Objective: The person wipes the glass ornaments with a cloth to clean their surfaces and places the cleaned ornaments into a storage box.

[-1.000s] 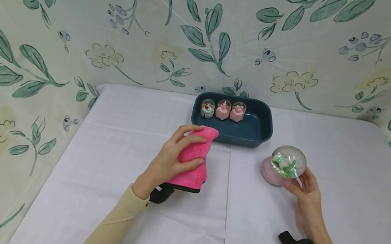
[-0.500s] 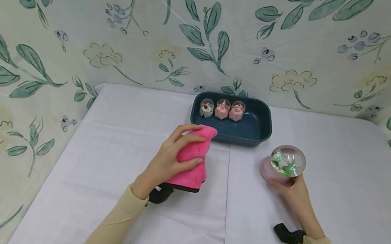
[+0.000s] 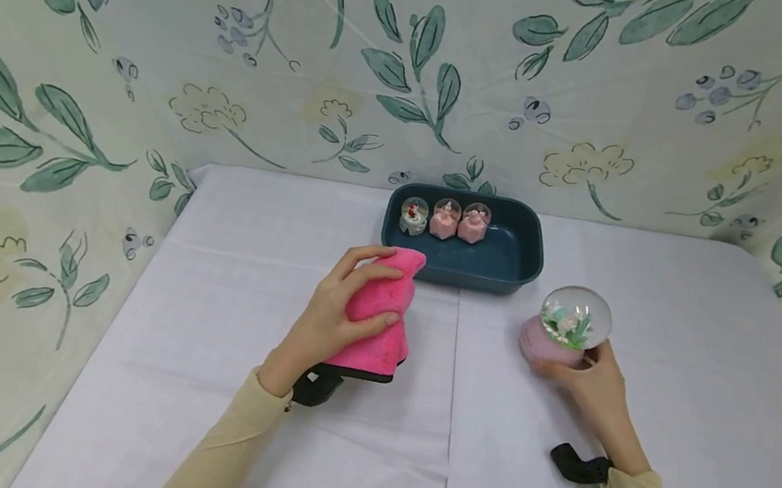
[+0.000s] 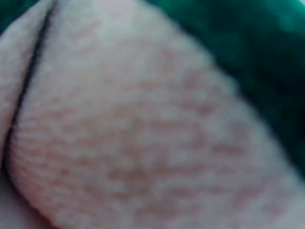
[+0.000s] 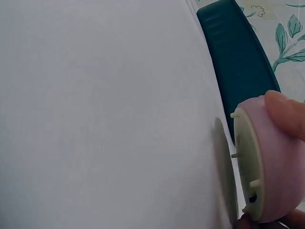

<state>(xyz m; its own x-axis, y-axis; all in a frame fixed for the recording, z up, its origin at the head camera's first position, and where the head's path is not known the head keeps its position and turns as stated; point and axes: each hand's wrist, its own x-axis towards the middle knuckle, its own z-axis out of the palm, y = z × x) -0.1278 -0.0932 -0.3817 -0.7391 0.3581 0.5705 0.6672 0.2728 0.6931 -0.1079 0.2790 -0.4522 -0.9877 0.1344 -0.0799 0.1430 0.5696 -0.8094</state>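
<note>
My left hand grips a folded pink cloth with a black edge, just in front of the tray. Blurred skin fills most of the left wrist view. My right hand holds a snow globe by its pink base, thumb in front and fingers at the far side. White and green shapes show inside the clear dome. In the right wrist view the globe's pale underside shows its small feet, lifted off the white cloth with a shadow below it.
A dark teal tray stands at the back of the white-covered table. On its left side sit a small white snow globe and two small pink ones. Behind the table hangs a leaf-patterned fabric.
My right hand has shifted left around the base and taken a fuller grip on it. The globe is now slightly more upright. My left hand and the cloth have edged slightly left.
</note>
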